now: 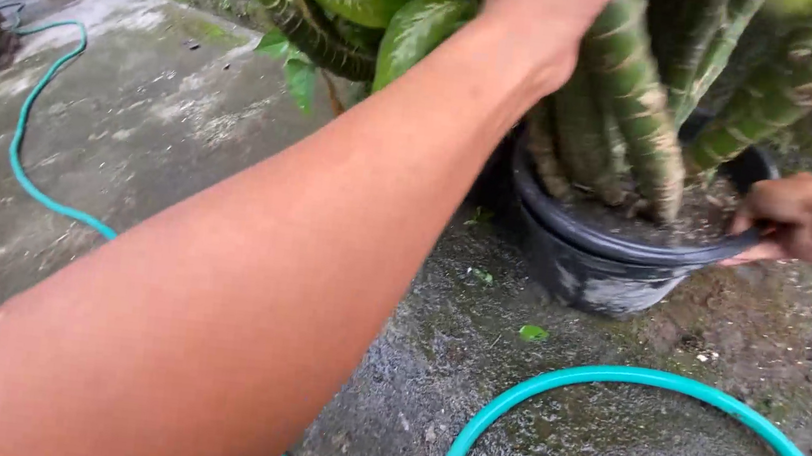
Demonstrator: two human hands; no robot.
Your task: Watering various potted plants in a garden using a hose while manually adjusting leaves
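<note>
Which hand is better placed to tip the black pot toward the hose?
Probably the right hand: it grips the black pot by its rim. The left hand is higher, around the plant stems, so it can only steady them.

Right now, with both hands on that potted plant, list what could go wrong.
1. The right hand grips only the thin rim of the black pot; it may buckle or slip.
2. The left hand clutches the thick stems; pulling might loosen them from the soil.
3. The green hose curves across the wet concrete, a likely trip or slip.
</note>
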